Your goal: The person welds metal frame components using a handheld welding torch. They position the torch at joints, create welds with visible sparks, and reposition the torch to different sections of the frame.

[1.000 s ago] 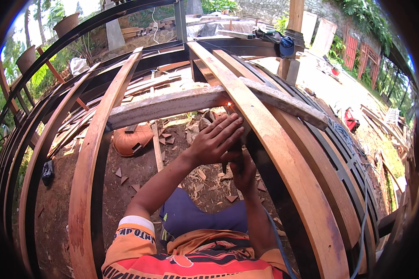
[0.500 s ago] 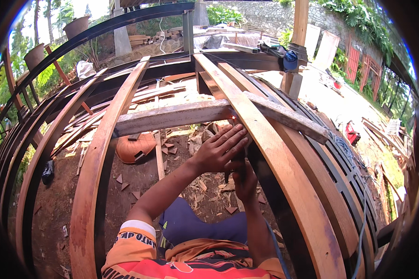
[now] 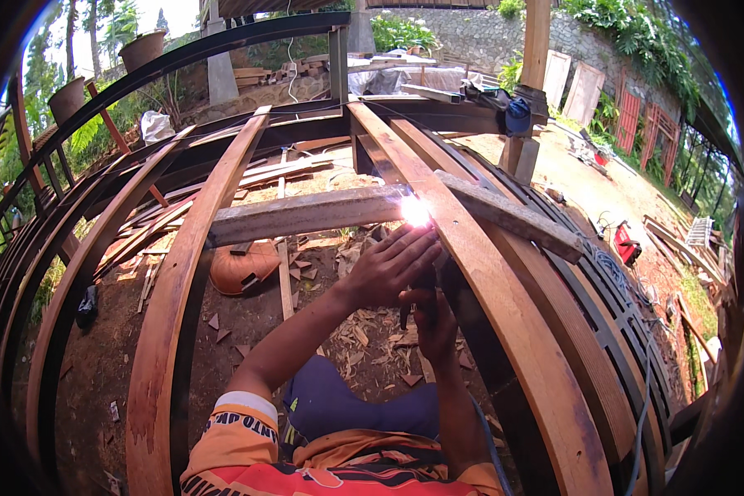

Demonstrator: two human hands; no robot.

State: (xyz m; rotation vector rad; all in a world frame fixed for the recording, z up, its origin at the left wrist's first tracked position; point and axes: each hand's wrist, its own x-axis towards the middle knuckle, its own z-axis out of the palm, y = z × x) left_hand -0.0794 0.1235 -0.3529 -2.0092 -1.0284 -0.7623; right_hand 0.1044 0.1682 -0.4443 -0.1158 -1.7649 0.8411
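Dark tool (image 3: 426, 278) sits just below the white glare (image 3: 416, 211), right hand (image 3: 438, 324) wrapped round it; looks light and stiff, so grab it low; left hand (image 3: 391, 269) has straight fingers, can't tell if they're pinching anything. Around that: scuffed pale crossbar (image 3: 306, 215); long, flat-faced wooden beams (image 3: 512, 318).

Dirt ground (image 3: 211, 380), wood shavings (image 3: 360, 335), reddish fragments (image 3: 213, 321), 1 rounded orange object (image 3: 244, 264)
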